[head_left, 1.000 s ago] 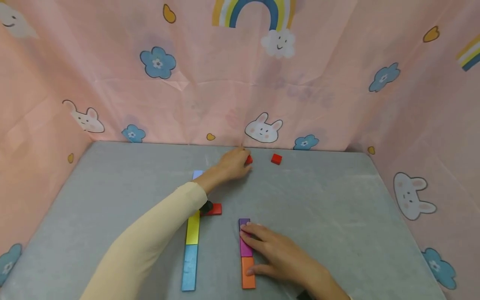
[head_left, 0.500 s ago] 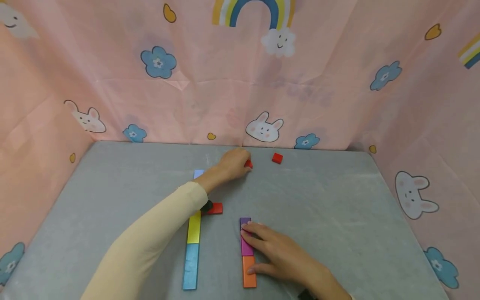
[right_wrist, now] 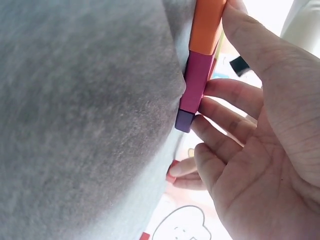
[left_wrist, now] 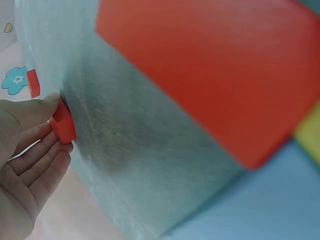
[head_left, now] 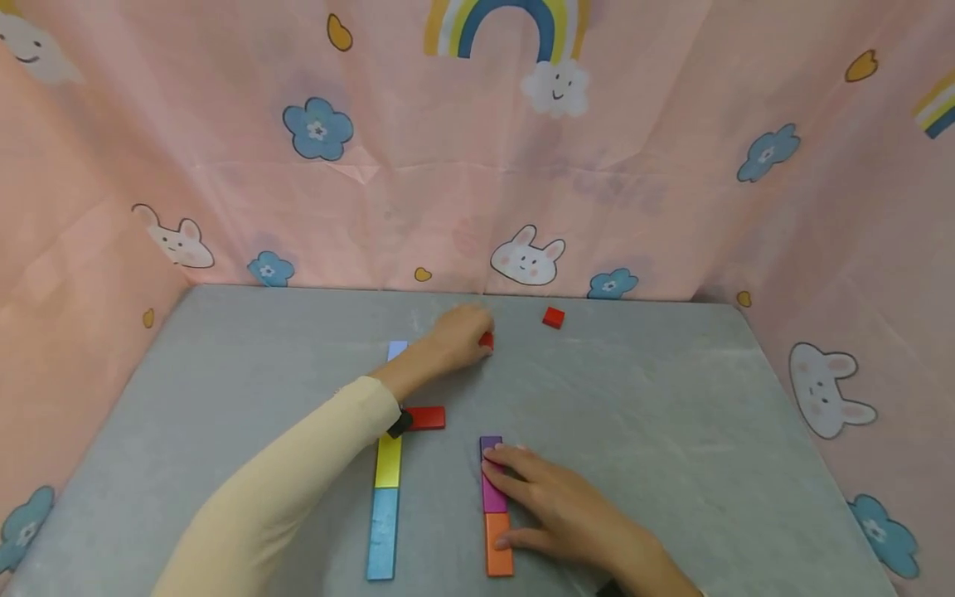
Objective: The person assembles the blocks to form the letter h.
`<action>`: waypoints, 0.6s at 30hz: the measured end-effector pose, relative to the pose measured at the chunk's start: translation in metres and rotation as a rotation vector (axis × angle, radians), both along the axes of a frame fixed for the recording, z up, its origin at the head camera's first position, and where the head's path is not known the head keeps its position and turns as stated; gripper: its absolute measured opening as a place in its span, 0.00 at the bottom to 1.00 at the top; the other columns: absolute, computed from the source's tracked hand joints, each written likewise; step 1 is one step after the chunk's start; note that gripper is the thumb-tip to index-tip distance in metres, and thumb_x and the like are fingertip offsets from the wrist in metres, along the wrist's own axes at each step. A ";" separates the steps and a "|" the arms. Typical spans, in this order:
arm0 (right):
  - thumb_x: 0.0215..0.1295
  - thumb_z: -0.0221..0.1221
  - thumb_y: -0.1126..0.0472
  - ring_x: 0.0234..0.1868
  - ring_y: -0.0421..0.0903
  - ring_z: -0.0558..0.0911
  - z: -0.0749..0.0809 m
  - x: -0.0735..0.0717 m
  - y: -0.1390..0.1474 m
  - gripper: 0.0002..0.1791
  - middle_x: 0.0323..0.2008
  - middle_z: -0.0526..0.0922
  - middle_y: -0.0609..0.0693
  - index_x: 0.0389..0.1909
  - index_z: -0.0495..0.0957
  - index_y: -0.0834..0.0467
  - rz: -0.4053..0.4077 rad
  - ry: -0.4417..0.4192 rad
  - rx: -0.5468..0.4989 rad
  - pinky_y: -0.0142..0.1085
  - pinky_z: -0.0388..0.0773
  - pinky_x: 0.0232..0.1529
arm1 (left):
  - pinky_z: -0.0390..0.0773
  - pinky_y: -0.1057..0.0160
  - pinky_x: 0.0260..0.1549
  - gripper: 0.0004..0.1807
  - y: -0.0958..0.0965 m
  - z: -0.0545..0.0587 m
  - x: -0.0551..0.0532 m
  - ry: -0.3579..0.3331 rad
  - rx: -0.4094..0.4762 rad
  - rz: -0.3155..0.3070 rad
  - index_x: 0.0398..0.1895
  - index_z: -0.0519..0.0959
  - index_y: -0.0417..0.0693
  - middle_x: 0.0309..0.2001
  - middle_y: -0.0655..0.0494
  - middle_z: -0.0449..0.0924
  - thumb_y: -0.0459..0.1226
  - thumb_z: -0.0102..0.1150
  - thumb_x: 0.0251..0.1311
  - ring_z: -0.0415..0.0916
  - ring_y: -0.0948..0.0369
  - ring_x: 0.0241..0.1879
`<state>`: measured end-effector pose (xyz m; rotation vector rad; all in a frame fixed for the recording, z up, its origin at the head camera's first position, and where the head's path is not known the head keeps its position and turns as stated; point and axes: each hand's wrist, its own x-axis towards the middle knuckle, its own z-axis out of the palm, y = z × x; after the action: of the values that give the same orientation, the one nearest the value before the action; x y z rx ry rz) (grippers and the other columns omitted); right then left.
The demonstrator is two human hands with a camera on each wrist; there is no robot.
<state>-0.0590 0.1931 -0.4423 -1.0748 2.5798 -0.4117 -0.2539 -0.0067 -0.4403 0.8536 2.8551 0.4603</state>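
Observation:
My left hand (head_left: pixel 457 338) pinches a small red block (left_wrist: pixel 63 123) between thumb and fingertips, near the table's far side. Under that forearm runs a column of flat blocks: pale blue (head_left: pixel 397 349) at the far end, then a yellow block (head_left: pixel 388 462) and a blue block (head_left: pixel 383 533). A longer red block (head_left: pixel 427 418) juts right from this column; the sleeve and wrist cover part of the join. My right hand (head_left: pixel 555 506) rests its fairly straight fingers on a second column, made of a purple block (right_wrist: pixel 185 120), a magenta block (right_wrist: pixel 197 82) and an orange block (head_left: pixel 499 547).
Another small red block (head_left: pixel 553 317) lies near the table's back edge, right of my left hand. The grey tabletop (head_left: pixel 671 431) meets a pink printed curtain (head_left: pixel 418 199) at the back and sides.
My left hand has drawn the small red block a little nearer to me and slightly left, away from the back edge. My right hand stays on its column.

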 end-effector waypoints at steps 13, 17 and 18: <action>0.70 0.61 0.31 0.77 0.52 0.74 0.000 0.001 -0.002 0.44 0.79 0.68 0.49 0.76 0.72 0.56 0.008 0.000 -0.014 0.53 0.76 0.75 | 0.78 0.58 0.41 0.10 -0.025 0.003 0.027 0.010 0.039 -0.041 0.44 0.89 0.44 0.39 0.52 0.87 0.40 0.74 0.65 0.76 0.57 0.39; 0.69 0.61 0.31 0.77 0.52 0.73 0.001 0.001 -0.003 0.44 0.80 0.67 0.49 0.77 0.71 0.55 -0.003 -0.019 -0.006 0.54 0.76 0.74 | 0.79 0.58 0.42 0.12 -0.034 0.004 0.038 0.001 0.042 -0.040 0.46 0.90 0.45 0.40 0.53 0.88 0.42 0.74 0.65 0.76 0.57 0.40; 0.69 0.61 0.31 0.77 0.53 0.73 0.001 0.001 -0.003 0.44 0.80 0.67 0.50 0.77 0.71 0.55 -0.005 -0.022 -0.005 0.54 0.76 0.75 | 0.80 0.57 0.43 0.12 -0.036 0.004 0.041 -0.003 0.044 -0.041 0.47 0.90 0.45 0.41 0.53 0.88 0.42 0.74 0.65 0.77 0.57 0.40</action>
<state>-0.0583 0.1904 -0.4409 -1.0600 2.5638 -0.4283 -0.2133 -0.0425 -0.4366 0.9154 2.8289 0.5203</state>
